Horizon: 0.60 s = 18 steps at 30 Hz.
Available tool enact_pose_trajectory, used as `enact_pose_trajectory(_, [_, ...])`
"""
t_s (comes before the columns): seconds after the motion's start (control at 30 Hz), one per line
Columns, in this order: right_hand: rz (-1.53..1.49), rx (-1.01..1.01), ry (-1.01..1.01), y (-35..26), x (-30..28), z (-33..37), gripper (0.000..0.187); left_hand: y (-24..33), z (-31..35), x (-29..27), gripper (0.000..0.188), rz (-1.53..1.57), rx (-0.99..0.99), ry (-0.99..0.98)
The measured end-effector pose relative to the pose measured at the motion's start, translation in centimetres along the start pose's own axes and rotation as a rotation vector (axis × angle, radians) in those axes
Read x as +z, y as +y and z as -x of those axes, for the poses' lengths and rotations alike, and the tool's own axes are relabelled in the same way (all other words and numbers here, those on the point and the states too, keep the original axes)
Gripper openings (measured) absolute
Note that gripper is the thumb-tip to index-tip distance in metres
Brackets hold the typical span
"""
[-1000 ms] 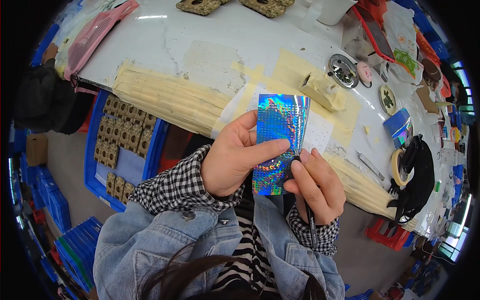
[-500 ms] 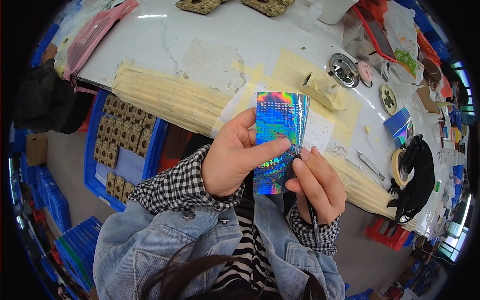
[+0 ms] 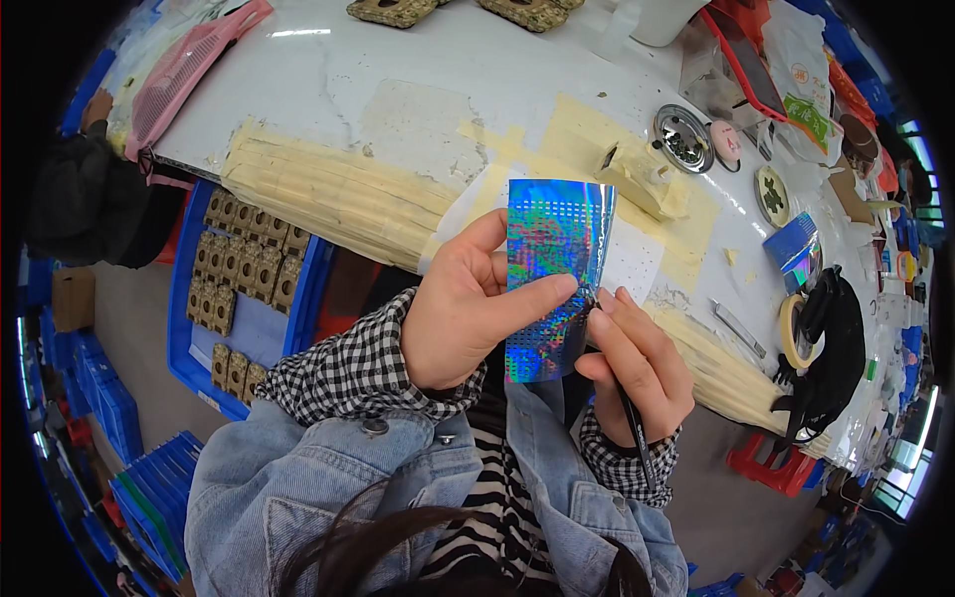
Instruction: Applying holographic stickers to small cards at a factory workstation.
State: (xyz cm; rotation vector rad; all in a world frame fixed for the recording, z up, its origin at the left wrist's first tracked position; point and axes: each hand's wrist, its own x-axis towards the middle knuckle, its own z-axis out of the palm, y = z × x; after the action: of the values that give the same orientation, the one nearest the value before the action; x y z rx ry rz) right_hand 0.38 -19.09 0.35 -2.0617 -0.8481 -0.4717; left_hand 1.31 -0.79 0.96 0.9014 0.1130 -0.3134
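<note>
My left hand (image 3: 468, 313) grips a shiny holographic sheet (image 3: 552, 239) upright, thumb across its front and fingers behind. Rows of small pale rectangular marks cover the sheet, and its right edge curls. Close to that edge, my right hand (image 3: 642, 373) is closed around slim black tweezers (image 3: 635, 438), whose back end points down toward my cuff. The tweezers' tips are at the sheet's right edge near my left thumb; whether they pinch anything is too small to tell.
Below the sheet lies white paper (image 3: 637, 254) on the taped table edge. A taped block (image 3: 642, 184), metal dish (image 3: 684, 137), silver tweezers (image 3: 736, 328), tape roll (image 3: 799, 333) and black cloth (image 3: 831, 348) lie to the right. A blue tray (image 3: 254, 318) holds several camouflage-patterned cases at left.
My right hand has shifted slightly right and down, and the tweezers' back end has swung right. The sheet has tilted a little, its reflections turning bluer. My left hand stays nearly still.
</note>
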Motion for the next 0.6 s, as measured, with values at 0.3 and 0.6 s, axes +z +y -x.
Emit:
enact_pose_trajectory(0.3, [-0.011,0.008,0.002,-0.03,-0.07,-0.35,0.037,0.00,-0.13,-0.04,0.042,-0.097,0.047,-0.005])
enact_pose_trajectory(0.6, [0.008,-0.016,-0.022,-0.09,-0.47,-0.74,0.036,0.05,-0.33,0.09,0.041,-0.048,0.037,-0.012])
